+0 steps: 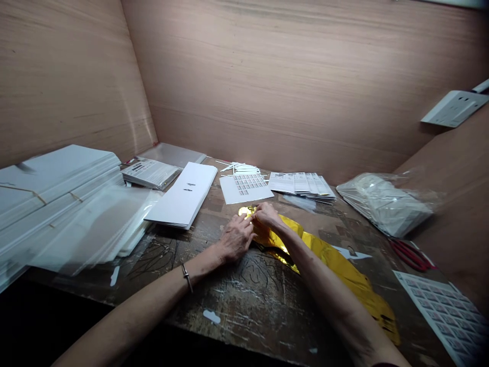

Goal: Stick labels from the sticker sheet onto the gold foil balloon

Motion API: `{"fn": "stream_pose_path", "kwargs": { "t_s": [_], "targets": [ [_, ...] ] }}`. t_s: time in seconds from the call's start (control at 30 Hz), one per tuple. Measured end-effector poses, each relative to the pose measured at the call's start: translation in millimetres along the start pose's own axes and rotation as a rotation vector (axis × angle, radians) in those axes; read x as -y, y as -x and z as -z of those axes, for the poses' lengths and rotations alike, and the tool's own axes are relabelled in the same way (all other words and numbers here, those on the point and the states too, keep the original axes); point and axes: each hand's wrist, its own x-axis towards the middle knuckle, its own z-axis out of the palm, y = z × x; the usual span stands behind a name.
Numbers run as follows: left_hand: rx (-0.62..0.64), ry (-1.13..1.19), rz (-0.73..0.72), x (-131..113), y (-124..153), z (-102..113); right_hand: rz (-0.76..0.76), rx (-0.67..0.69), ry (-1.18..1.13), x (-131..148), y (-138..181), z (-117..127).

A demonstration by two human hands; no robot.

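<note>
A long, flat piece of shiny gold foil [336, 262], which looks like an uninflated foil balloon, lies across the table from the middle toward the lower right. At its far left end, my left hand [237, 237] has its fingers bent and closed on the foil edge. Close beside it, my right hand [267, 215] is closed in a pinch on the same end. The fingertips and the bit of foil between them are partly hidden. My right forearm passes over part of the foil.
White card stacks [64, 163] and clear plastic sleeves [95, 224] fill the left. A white card stack [187, 196], a label sheet [246, 188] and printed cards [301, 184] lie behind my hands. At right are a plastic bag [385, 201], red-handled scissors [410, 256] and another sticker sheet [445, 311].
</note>
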Motion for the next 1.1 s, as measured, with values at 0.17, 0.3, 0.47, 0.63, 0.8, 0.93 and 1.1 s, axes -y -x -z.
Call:
{"fn": "stream_pose_path", "kwargs": {
  "t_s": [0.17, 0.3, 0.47, 0.63, 0.8, 0.93, 1.1],
  "targets": [
    [0.091, -0.047, -0.002, 1.4, 0.3, -9.5, 0.052, -0.056, 0.092, -3.2, 7.3, -6.0],
    [0.094, -0.044, -0.008, 1.1, 1.0, -9.1, -0.052, -0.164, 0.071, -13.3, 3.3, -5.7],
    [-0.008, 0.064, 0.193, 11.1, -7.5, -5.7, -0.082, -0.115, 0.001, -22.9, -3.1, -3.5],
    [0.131, 0.147, 0.777, 35.9, -38.6, -2.1, 0.009, -0.142, -0.044, -30.0, 0.1, -9.3],
    [0.291, 0.259, 0.864, 46.5, -62.4, 1.7, 0.035, -0.168, -0.047, -36.6, 1.2, -10.7],
    [0.287, 0.246, 0.820, 45.6, -71.9, 8.2, 0.129, -0.281, 0.032, -30.4, 16.9, -1.8],
    [0.283, 0.333, 0.778, 43.0, -84.9, 17.4, 0.307, -0.329, 0.248, -4.8, 51.4, 2.8]
  ]
}}
